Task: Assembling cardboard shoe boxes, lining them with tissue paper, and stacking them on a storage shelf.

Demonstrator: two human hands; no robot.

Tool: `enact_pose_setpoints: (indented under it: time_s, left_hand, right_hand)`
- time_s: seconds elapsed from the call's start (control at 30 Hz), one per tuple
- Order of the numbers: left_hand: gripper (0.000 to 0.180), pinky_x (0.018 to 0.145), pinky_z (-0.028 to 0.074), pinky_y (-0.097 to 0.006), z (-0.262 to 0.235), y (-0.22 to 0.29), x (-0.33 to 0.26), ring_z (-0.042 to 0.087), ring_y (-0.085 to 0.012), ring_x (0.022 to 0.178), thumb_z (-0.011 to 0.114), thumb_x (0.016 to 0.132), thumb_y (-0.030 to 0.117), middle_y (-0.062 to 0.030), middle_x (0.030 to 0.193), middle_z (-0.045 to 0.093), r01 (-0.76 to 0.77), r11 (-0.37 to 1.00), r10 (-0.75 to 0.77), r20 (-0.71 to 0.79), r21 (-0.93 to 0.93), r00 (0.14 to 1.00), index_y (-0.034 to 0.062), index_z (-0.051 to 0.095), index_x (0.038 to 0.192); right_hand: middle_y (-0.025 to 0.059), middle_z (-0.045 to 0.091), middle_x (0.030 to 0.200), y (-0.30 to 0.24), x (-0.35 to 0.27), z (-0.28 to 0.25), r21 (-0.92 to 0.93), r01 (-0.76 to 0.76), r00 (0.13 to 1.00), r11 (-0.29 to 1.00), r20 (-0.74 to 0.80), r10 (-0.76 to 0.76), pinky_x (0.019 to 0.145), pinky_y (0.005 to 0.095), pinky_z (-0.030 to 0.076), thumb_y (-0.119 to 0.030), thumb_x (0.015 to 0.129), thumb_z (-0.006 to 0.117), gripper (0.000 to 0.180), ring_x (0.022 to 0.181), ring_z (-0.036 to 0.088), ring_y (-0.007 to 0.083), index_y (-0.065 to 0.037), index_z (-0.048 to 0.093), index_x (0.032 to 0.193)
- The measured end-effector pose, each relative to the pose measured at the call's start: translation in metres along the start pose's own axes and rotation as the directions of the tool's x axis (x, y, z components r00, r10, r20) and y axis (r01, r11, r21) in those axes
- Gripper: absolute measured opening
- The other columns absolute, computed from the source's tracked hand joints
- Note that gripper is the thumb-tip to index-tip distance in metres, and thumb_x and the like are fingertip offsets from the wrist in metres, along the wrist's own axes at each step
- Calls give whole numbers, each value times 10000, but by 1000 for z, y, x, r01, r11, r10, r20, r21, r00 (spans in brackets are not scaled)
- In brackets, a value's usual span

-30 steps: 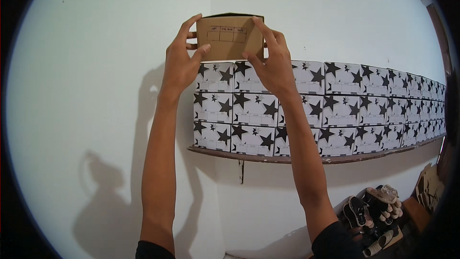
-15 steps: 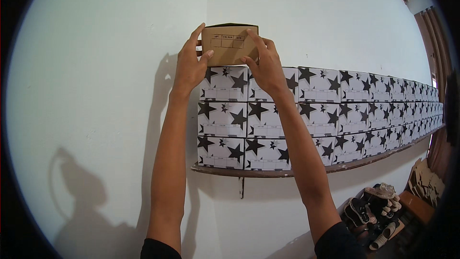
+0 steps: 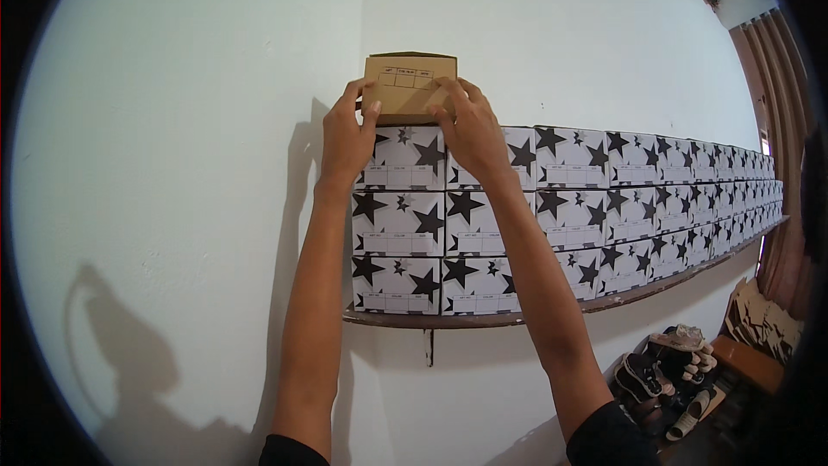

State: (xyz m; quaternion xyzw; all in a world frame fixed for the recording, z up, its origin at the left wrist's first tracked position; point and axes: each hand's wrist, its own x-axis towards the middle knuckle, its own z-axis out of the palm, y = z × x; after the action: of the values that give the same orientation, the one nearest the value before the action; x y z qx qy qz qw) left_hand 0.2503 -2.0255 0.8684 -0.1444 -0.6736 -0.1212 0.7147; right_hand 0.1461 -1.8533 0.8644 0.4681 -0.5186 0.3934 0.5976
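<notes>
- A plain brown box (image 3: pixel 404 102) was held between both hands at the top of the left end of a stack, its underside meeting the top edge of the leftmost column; how much of its weight rested there could not be told.
- The box sat nearly level, with a small printed grid on the face toward the person and a dark strip along its top edge.
- The left hand (image 3: pixel 348 140) gripped the box by its left side, its thumb on the lower front and its fingers bent around the side.
- The right hand (image 3: pixel 474 136) gripped the opposite side, thumb against the lower right of the front and index finger lying across that face higher up.
- Both forearms reached up from the lower edge, each ending in a black sleeve (image 3: pixel 608 438).
- Below the brown box, white boxes (image 3: pixel 398 223) with black stars stood three rows high, side by side, running away to the right.
- The white boxes rested on a brown shelf (image 3: pixel 431 321), with a bracket (image 3: pixel 429 348) under its left part.
- A pale wall (image 3: pixel 172 121) rose on the left, carrying the person's shadow (image 3: pixel 129 362).
- At the lower right, shoes (image 3: pixel 640 377) were heaped near a pile of cardboard pieces (image 3: pixel 763 325), and a brown curtain (image 3: pixel 783 91) hung above.
</notes>
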Motion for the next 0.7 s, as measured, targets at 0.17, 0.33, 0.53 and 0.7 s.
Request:
enact_pose_setpoints:
  time_s: [0.17,0.33,0.53,0.7]
  left_hand:
    - [428,1090,439,-476,11,12,-34,380,-346,1435,500,1041,212,-212,1547,380,-122,940,164,-109,320,980,55,468,1437]
    - [526,1167,161,-697,18,11,-59,216,-281,1531,414,1067,251,-65,1653,253,-132,876,132,34,464,991,136,311,1570]
    - [539,1151,89,-739,21,-1,-61,186,-279,1539,381,1074,349,-43,1648,270,-71,784,38,66,617,997,142,323,1568]
    - [561,1141,68,-748,23,-9,-65,194,-282,1536,386,1065,417,-31,1644,286,-38,804,-48,129,594,990,163,343,1563]
  right_hand:
    - [245,395,1412,-6,-21,0,21,25,997,999,-71,-24,874,453,566,-201,963,635,461,1176,560,452,-14,502,1363]
    - [247,468,1363,-12,-42,7,-105,128,985,986,-107,-139,1083,529,404,-222,954,630,491,1268,482,424,4,487,1366]
    - [216,449,1456,-6,-48,19,-191,136,989,972,-29,-144,1175,617,239,-349,1000,556,523,1410,383,396,6,495,1379]
    - [190,421,1516,3,-55,22,-287,110,994,952,51,-99,1175,670,151,-454,1012,508,613,1437,345,398,0,475,1423]
